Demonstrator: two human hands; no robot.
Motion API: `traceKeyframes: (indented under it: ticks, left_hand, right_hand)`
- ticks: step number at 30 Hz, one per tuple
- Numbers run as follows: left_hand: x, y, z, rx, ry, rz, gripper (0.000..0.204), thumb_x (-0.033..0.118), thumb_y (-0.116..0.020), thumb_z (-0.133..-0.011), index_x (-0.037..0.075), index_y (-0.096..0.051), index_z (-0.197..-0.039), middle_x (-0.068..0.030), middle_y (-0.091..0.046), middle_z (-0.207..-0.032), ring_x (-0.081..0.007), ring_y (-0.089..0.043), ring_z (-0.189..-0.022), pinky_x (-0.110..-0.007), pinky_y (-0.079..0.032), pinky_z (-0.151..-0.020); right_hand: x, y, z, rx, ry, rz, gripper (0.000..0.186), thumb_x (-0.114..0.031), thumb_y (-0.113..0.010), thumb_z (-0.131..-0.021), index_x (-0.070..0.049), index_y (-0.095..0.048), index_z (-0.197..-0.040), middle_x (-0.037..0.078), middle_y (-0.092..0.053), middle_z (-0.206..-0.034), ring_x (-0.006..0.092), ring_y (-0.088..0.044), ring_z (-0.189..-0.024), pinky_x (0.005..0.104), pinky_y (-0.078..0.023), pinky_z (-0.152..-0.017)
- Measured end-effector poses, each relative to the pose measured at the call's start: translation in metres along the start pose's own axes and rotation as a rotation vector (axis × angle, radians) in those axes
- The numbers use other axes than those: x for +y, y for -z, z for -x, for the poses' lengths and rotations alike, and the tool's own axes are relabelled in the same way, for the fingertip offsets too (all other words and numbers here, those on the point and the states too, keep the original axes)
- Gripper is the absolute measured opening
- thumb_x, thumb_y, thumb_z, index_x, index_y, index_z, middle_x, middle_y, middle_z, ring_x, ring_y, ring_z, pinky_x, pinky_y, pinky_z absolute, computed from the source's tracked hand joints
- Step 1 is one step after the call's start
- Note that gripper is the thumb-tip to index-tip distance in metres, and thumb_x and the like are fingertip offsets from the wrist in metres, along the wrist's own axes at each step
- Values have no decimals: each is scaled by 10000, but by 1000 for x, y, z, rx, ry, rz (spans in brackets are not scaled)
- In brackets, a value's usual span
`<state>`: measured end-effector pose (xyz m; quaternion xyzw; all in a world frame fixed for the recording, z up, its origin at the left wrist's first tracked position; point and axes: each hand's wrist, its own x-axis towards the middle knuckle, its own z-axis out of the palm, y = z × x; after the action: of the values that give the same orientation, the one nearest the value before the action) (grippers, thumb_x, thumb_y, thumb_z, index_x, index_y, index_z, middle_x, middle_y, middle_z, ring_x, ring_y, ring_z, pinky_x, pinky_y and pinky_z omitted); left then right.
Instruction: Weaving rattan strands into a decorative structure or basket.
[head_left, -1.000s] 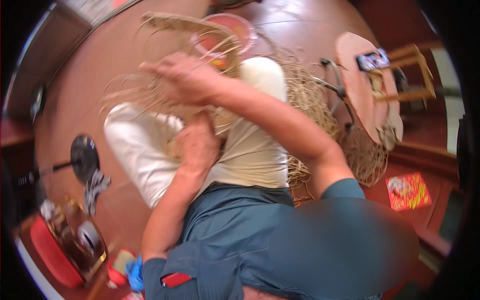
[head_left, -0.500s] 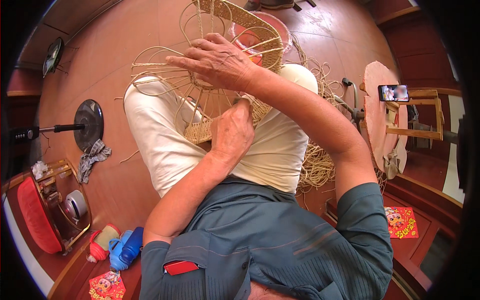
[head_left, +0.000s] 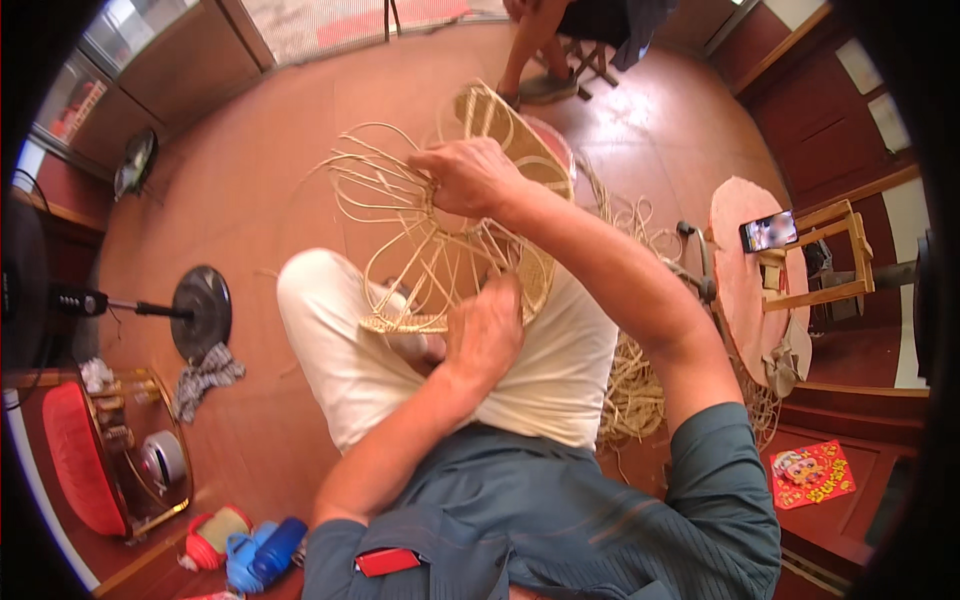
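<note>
Straw-coloured cord makes the woven piece (head_left: pixel 541 272), which in the head view we see between our knees, before our lap. Our left hand (head_left: pixel 486 332) is at its near side; the fingers are curled, but their tips are lost among the strands, so we cannot tell whether they clamp something. Our right hand (head_left: pixel 468 178) is at its far side, beside the loose loops (head_left: pixel 390 170) which stick out to the left; its fingers are bent close together, and we cannot tell if a cord is pinched there. To the right of the woven piece lies a tangled pile of cord (head_left: pixel 632 392), and further right a pink board (head_left: pixel 738 205) with a phone (head_left: pixel 769 232) on it. Behind the piece, partly hidden, is a pink basin (head_left: pixel 551 140). We judge that the loops could snag each other, if the right hand pulls one strand too hard; also the open frame could bend out of shape, if the left hand presses unevenly
</note>
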<state>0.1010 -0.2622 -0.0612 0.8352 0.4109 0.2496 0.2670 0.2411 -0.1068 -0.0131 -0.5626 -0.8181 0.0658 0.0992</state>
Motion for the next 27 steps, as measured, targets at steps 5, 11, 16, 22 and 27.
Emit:
traceKeyframes:
  ticks: [5, 11, 16, 22, 27]
  left_hand:
    - [0, 65, 19, -7, 77, -131, 255, 106, -617, -1016, 24, -650, -1255, -257, -723, -1170, -449, -739, -956, -521, -609, -801]
    - [-92, 115, 53, 238, 98, -387, 541, 168, -551, -1114, -41, -461, -1605, -343, -611, -1456, -457, -652, -1263, -463, -615, -944]
    - [-100, 202, 64, 715, 617, 322, 498, 84, -573, -1099, -82, -473, -1559, -218, -574, -1522, -364, -652, -1299, -479, -638, -1043]
    - [-291, 251, 174, 994, 615, 1087, 269, 28, -655, -1054, -79, -628, -1299, -190, -640, -1361, -307, -632, -1335, -491, -559, -1158]
    - [-268, 217, 165, 1070, 595, 776, 424, 194, -719, -1069, -86, -606, -1366, -196, -613, -1418, -312, -560, -1402, -544, -447, -1243]
  right_hand:
    - [52, 30, -2, 276, -385, -168, 541, -186, -723, -871, -200, -727, -1412, 197, -799, -1140, 413, -758, -1109, 538, -586, -958]
    - [103, 44, 5, 547, -664, -188, 720, -190, -799, -851, -261, -629, -1547, 111, -799, -1030, 349, -786, -1010, 497, -595, -891]
    - [101, 43, 18, 619, -697, -217, 819, -151, -821, -842, -277, -563, -1609, 118, -789, -1012, 342, -786, -992, 489, -600, -874]
    - [53, 29, 14, 592, -727, -481, 879, -52, -691, -883, -276, -453, -1699, 177, -795, -1096, 387, -763, -1078, 504, -577, -969]
    - [39, -30, 17, 766, -742, -528, 933, -101, -869, -812, -213, -503, -1663, 132, -772, -960, 333, -764, -915, 470, -595, -847]
